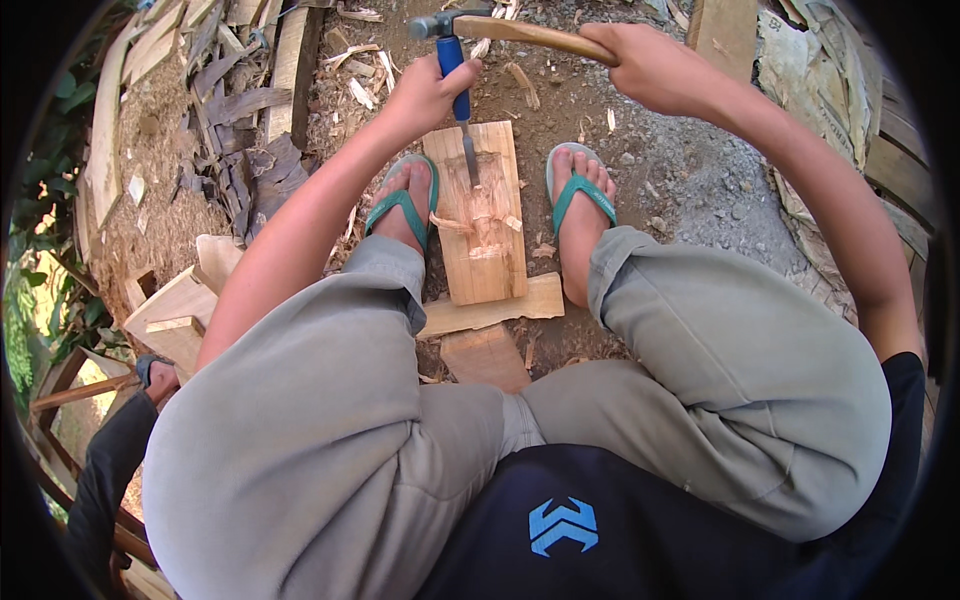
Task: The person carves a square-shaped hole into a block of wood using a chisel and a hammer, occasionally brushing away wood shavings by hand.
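My left hand [428, 95] is wrapped round the blue handle of a chisel [455, 75], which stands nearly upright. Its steel blade rests on a wooden block [485, 270] lying between my feet. A rough, hollowed patch with raised shavings runs along the block's top face. In my right hand [645, 68] is the wooden handle of a hammer [530, 34]. The hammer's dark head is at the top of the chisel handle; whether they touch, I cannot tell.
Under the block's near end lies a flat board [535, 298], with another wood piece [485, 357] nearer me. My sandalled feet [582, 205] flank the block. Scrap wood and bark [235, 105] lie at left. Another person's dark sleeve [112, 450] shows at lower left.
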The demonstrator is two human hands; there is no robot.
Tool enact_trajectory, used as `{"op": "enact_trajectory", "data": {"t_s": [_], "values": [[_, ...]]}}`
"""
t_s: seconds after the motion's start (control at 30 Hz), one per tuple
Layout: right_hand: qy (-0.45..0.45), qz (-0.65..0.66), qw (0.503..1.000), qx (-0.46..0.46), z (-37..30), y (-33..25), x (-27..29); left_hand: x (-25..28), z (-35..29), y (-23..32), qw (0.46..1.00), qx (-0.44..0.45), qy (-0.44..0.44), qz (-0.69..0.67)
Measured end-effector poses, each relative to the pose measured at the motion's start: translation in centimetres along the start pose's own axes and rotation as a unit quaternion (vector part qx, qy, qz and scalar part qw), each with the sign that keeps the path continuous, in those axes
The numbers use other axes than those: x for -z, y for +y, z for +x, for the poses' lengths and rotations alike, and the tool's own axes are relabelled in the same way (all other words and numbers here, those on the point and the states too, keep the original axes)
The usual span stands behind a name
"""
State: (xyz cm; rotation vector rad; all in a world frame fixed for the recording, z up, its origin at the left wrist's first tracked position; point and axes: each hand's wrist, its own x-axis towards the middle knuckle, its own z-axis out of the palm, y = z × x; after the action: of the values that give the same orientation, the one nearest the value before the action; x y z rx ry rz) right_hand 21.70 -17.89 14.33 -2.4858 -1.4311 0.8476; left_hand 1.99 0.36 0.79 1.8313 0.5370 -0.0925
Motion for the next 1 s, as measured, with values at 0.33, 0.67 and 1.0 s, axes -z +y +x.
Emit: {"op": "enact_trajectory", "data": {"t_s": [0.33, 0.67, 1.0], "values": [[-0.070, -0.095, 0.993, 0.018, 1.4, 0.9, -0.7, -0.3, 0.7, -0.6, 0.999, -0.020, -0.019, -0.021], [-0.118, -0.041, 0.992, -0.018, 2.2, -1.7, 2.1, -0.5, 1.2, -1.3, 0.997, -0.023, -0.048, -0.054], [-0.143, -0.055, 0.987, -0.046, 3.2, -1.8, 2.0, -0.3, 1.3, -1.4, 0.997, -0.001, -0.049, -0.057]]}}
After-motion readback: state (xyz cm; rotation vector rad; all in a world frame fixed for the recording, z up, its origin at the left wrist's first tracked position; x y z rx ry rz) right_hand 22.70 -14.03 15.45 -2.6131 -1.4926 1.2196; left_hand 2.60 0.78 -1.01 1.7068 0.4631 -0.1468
